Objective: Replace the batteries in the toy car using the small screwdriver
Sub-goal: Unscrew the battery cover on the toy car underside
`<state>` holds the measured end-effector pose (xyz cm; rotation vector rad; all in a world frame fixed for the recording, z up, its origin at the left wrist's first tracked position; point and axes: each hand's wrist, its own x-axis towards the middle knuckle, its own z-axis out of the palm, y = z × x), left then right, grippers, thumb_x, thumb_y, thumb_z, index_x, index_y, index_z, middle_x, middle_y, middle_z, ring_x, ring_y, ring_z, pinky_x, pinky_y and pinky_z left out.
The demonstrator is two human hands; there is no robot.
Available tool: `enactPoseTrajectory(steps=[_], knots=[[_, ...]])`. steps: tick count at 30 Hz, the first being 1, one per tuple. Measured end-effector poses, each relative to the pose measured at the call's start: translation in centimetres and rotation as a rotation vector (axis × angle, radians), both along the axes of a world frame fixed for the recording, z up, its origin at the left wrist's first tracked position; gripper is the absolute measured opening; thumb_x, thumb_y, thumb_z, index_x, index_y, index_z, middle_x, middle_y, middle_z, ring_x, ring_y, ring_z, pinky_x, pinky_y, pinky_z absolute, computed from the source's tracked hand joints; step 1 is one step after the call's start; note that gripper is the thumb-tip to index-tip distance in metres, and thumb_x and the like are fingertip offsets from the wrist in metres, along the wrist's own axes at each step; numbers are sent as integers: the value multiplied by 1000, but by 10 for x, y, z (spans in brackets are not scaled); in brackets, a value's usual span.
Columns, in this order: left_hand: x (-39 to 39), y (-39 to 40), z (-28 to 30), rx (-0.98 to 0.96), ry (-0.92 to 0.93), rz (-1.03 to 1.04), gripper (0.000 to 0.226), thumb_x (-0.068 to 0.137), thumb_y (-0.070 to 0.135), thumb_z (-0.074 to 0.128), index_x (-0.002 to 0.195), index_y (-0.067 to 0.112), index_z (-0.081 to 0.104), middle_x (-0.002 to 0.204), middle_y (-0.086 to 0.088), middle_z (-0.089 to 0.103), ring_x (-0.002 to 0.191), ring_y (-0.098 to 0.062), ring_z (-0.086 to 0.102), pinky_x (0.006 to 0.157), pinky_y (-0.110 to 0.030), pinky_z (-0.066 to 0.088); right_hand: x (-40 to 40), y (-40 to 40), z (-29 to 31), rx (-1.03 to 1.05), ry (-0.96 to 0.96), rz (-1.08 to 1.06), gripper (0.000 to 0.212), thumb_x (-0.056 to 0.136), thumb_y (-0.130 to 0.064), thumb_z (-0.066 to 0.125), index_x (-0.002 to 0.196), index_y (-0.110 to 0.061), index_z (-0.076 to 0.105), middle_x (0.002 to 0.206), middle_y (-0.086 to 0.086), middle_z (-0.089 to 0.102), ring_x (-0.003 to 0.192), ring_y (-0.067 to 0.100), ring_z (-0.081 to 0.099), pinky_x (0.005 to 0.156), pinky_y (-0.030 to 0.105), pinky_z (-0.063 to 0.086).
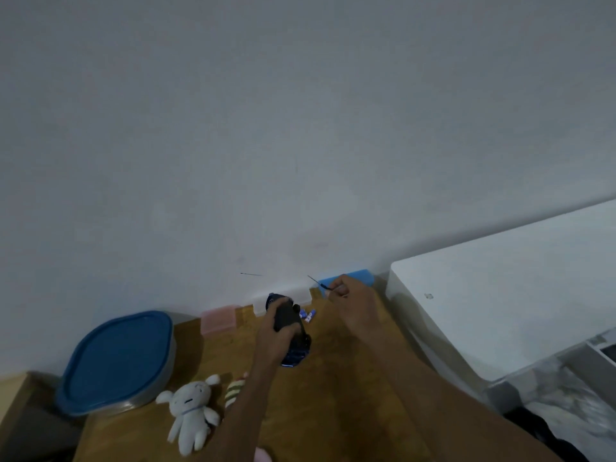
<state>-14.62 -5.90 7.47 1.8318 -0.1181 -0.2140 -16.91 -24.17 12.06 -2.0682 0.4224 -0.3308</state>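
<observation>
The dark blue toy car (295,341) lies on the wooden table (333,411), belly side up as far as I can tell. My left hand (278,328) is closed around its far half. My right hand (350,305) hovers to the right of the car and pinches the small screwdriver (321,284), whose thin tip points up and left. Two small blue-and-white batteries (308,315) lie on the table just beyond the car, between my two hands.
A metal tub with a blue lid (120,358) stands at the left. A white plush toy (191,408) and a striped one (235,388) lie near the front. Pink (218,318), white (283,300) and blue (353,278) boxes line the wall. A white appliance (500,295) fills the right.
</observation>
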Motion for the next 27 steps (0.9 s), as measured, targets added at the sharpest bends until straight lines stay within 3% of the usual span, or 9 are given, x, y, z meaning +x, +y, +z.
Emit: enactPoseTrajectory(steps=[6,10,14,17,23,27], knots=[[9,11,1,6,26,-38,62,81,-1,70,131,32,55,132,-5,49,100,-16,57,65,-26,56,11,1,0,101,46,-15,7,91,-12,71,91,-18,68,86,-6,68,79,3,60,61,3,44],[10,16,-3,-5,40,-69,66,77,9,83,131,33,54,130,-3,51,106,-21,58,68,-21,57,14,6,-3,211,33,-21,9,89,-8,69,86,-17,71,86,0,71,82,15,66,68,20,51],[8,18,-7,-38,28,-52,63,73,15,89,126,32,60,127,-3,57,106,-18,61,67,-20,59,16,14,-9,275,7,-59,9,88,-5,68,86,-13,68,82,1,70,77,14,69,70,20,59],[7,19,-7,-67,37,-65,63,72,12,89,126,29,63,125,-3,60,104,-14,63,68,-21,59,18,19,-15,382,-22,-86,10,86,-5,69,82,-15,68,83,7,72,83,24,73,79,43,63],[3,20,-3,-89,44,-93,61,71,7,89,122,28,63,118,1,63,101,-13,65,67,-23,60,19,24,-15,603,-83,-82,13,85,4,72,91,-7,72,86,15,75,80,31,75,78,46,63],[1,20,-1,-98,45,-105,58,70,8,89,117,27,61,114,2,66,99,-14,67,68,-25,60,21,27,-19,594,-74,-66,13,86,-1,75,98,-6,72,86,16,76,78,31,76,78,46,63]])
